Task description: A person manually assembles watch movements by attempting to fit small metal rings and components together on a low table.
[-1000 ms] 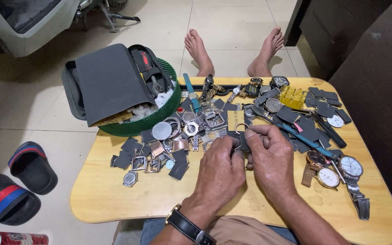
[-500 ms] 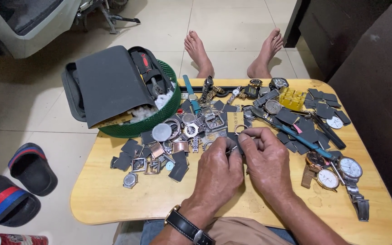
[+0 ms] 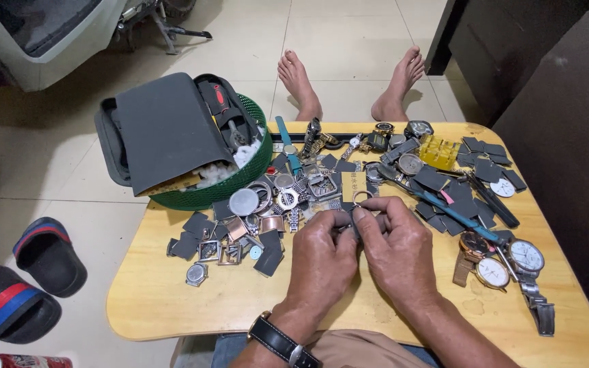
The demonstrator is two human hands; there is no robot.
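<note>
Both hands meet over the middle of a small wooden table (image 3: 172,307). My left hand (image 3: 322,255) and my right hand (image 3: 400,249) pinch a small dark metal watch part (image 3: 354,221) between their fingertips; a thin ring (image 3: 363,197) shows just above the fingers. I cannot tell exactly what the part is, since the fingers hide most of it. A black-strapped wristwatch (image 3: 281,339) sits on my left wrist. Loose watch cases, rings and bezels (image 3: 267,197) lie just left of the hands.
A green basket (image 3: 240,180) at the table's back left holds a dark grey tool pouch (image 3: 165,129). Whole wristwatches (image 3: 506,262) lie at the right, dark square pads (image 3: 485,153) and a yellow holder (image 3: 439,151) at the back right. Another person's bare feet (image 3: 349,82) rest beyond the table; sandals (image 3: 28,279) lie on the floor at left.
The hands have stayed together over the table's middle, with only small finger shifts around the part. Nothing else has moved.
</note>
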